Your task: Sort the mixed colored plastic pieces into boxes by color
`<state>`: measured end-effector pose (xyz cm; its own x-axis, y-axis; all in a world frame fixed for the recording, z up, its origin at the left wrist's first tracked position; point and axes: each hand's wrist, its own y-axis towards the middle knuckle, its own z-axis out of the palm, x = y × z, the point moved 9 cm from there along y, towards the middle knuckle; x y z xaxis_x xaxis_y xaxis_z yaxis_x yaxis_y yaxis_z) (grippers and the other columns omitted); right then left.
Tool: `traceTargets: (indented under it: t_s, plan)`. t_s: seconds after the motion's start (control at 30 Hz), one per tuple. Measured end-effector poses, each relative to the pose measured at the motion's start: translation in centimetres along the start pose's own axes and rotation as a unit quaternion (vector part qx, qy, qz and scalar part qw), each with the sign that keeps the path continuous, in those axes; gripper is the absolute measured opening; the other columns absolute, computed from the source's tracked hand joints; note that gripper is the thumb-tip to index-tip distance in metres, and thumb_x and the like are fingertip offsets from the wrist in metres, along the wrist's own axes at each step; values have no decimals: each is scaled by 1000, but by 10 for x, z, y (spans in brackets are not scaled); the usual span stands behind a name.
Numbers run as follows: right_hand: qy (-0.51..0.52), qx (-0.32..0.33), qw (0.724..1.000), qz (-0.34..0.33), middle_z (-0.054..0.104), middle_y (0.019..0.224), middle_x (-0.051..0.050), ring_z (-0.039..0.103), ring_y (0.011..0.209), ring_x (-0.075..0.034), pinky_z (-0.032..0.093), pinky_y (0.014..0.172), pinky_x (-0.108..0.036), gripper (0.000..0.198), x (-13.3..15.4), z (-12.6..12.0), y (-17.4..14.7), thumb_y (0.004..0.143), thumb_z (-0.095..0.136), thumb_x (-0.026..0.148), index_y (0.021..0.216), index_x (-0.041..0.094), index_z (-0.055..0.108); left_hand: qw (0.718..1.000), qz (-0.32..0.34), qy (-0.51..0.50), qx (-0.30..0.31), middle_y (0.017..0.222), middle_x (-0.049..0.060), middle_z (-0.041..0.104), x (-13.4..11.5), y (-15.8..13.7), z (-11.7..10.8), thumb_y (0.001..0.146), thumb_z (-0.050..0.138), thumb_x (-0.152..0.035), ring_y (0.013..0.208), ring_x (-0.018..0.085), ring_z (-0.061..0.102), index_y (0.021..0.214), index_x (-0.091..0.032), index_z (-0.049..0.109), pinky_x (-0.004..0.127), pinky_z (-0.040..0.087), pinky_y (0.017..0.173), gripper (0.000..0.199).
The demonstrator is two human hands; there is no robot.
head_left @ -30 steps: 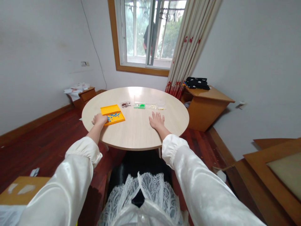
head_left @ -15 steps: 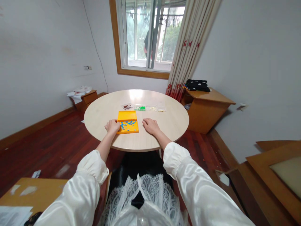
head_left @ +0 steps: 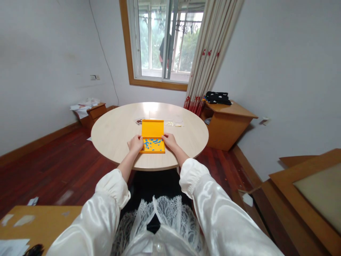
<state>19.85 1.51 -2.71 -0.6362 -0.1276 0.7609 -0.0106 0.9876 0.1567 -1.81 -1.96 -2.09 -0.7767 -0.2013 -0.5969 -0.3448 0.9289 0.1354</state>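
A yellow hinged box (head_left: pixel 152 128) rests on the table with its lid tilted up on the far side. Several small blue pieces (head_left: pixel 147 144) lie scattered in its lower half. My left hand (head_left: pixel 136 143) grips the left edge of the box near the hinge. On the opposite edge, the fingers of my right hand (head_left: pixel 169 140) are closed at the hinge corner. Behind the raised lid, clear containers (head_left: pixel 173 124) with pale pieces and a few dark brown pieces (head_left: pixel 139 121) are partly in view.
The round, pale wooden table (head_left: pixel 112 131) stands in front of me. Beyond it are a window and a long curtain (head_left: pixel 206 60). A wooden desk (head_left: pixel 229 122) with black cloth on top is at the right. A cardboard box (head_left: pixel 53 220) lies at lower left.
The box has shifted right, and its lid stands more upright, now hiding the green pieces behind it. My right hand has moved from the bare tabletop onto the box's right edge.
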Motion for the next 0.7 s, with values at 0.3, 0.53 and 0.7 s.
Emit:
traceTargets:
  t_s: [0.3,0.53,0.7]
  plan:
    - [118,-32,992,-23,72,94,-6,66,89,-21,50,81,-32,32,-11,4,7,72,54,22,98,16,70,1000,8,-9,-4,104,7,70,-2,-5,-4,84,36,-29,103,25,60,93,-24,66,37,37,87,32]
    - [204,-67,976,-33,72,92,-6,67,88,-21,51,81,-31,33,-20,3,12,63,61,23,93,17,72,999,7,-44,-11,101,7,71,-1,-5,-7,84,39,-30,100,26,61,89,-24,68,38,36,89,30]
    - [246,-98,964,-29,73,90,-3,67,85,-20,51,81,-31,33,-30,-3,12,62,58,22,92,20,72,997,16,-77,-18,101,7,70,-1,-3,-8,84,39,-33,101,26,60,88,-22,67,39,35,90,30]
